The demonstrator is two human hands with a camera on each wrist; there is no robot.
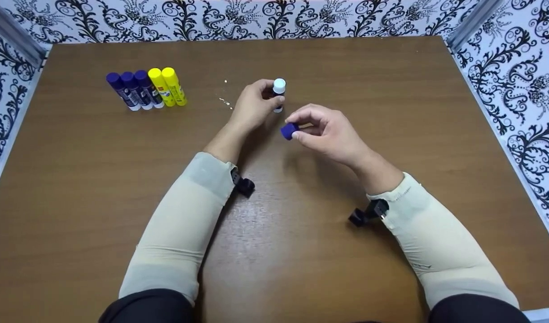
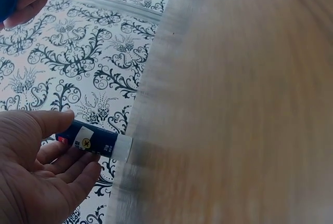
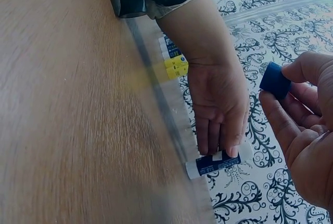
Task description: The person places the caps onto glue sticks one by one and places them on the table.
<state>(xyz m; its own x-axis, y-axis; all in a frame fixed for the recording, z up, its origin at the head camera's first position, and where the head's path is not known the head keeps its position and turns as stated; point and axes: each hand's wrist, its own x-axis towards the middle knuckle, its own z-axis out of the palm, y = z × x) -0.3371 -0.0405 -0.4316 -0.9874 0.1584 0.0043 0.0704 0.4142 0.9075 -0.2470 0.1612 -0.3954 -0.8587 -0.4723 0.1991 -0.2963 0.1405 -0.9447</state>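
My left hand [image 1: 255, 106] grips a dark blue glue stick [image 1: 278, 93] between thumb and fingers, upright at the middle of the table, its uncapped white top exposed. The white base of this glue stick [image 2: 122, 148] shows at the table's surface in the left wrist view, with lettering on the label. Close by on the right, my right hand [image 1: 330, 132] pinches a purple-blue cap [image 1: 289, 131] between thumb and fingertips, apart from the glue stick. The right wrist view shows the cap [image 3: 275, 80] from closer up.
Left of the hands stands a row of capped glue sticks: several purple ones [image 1: 129, 89] and two yellow ones [image 1: 168, 86]. Small white crumbs [image 1: 225, 102] lie on the brown table [image 1: 274, 251] between the row and my left hand. Black-and-white patterned panels [image 1: 238, 20] border the table.
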